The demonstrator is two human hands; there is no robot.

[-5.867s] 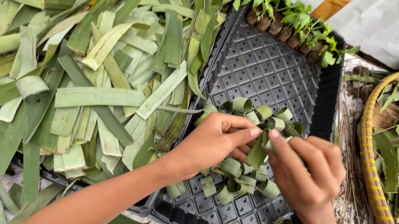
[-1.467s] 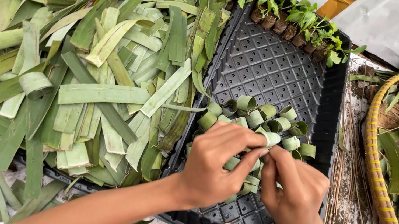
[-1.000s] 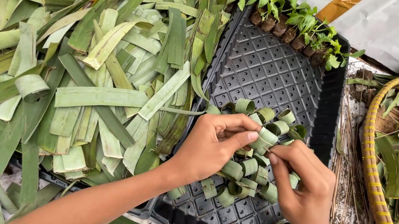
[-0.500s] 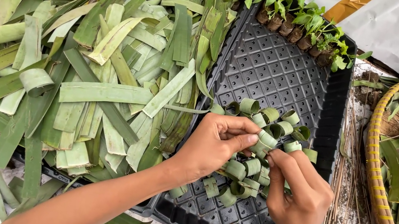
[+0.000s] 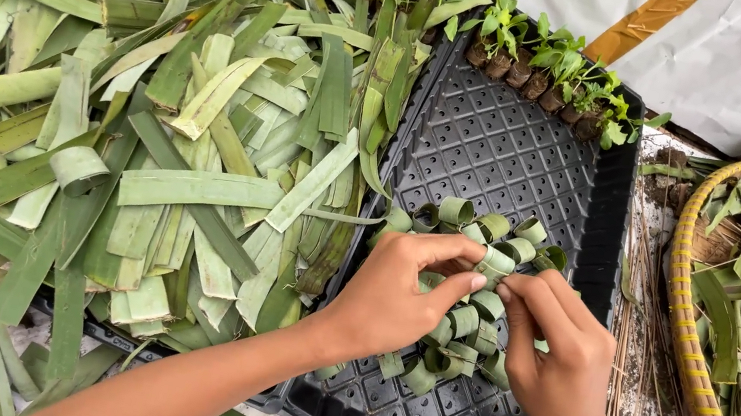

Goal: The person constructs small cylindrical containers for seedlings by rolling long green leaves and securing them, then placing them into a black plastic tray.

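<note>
Head view, nearest: left hand (image 5: 396,294) and right hand (image 5: 557,358) meeting fingertip to fingertip, both pinching one rolled leaf ring (image 5: 495,261) above the black seedling tray (image 5: 609,209). Around them, a cluster of leaf rings (image 5: 461,326) in the tray cells. Farther off: cut leaf strips (image 5: 180,134) left, woven basket (image 5: 686,345) right, seedlings (image 5: 558,64) along the far edge.

- Packages, labels, signs, screens: none were in view.
</note>
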